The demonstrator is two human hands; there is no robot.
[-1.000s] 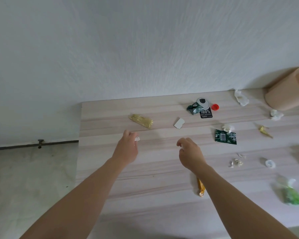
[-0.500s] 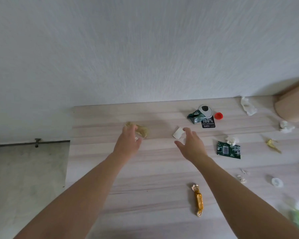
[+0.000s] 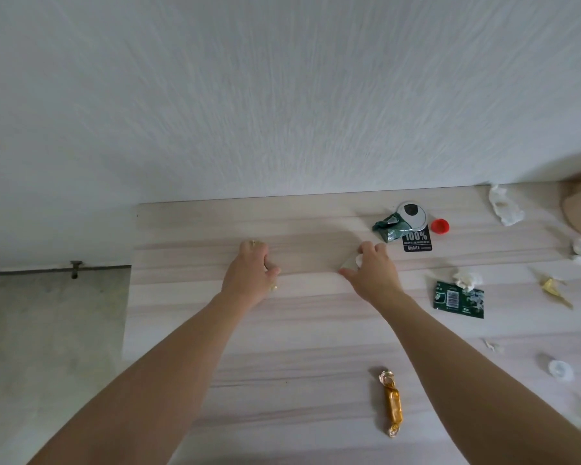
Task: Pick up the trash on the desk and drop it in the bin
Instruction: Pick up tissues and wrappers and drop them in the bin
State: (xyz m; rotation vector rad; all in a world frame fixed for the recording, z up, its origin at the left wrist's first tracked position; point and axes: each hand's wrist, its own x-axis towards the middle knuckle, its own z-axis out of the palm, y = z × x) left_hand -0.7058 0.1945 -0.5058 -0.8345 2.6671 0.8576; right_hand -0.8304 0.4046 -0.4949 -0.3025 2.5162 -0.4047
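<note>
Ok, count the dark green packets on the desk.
2. A crumpled packet lies by the round lid at the back; a flat packet lies mid-right, by a crumpled tissue. Others may be hidden or out of frame.

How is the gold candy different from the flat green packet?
The gold candy is long and plump with twisted ends; the green packet is flat and squarish. The gold candy is plain shiny foil, while the green packet shows a white barcode and print. The gold candy lies alone; a crumpled white tissue lies at the green packet's far edge. Both rest on the desk.
</note>
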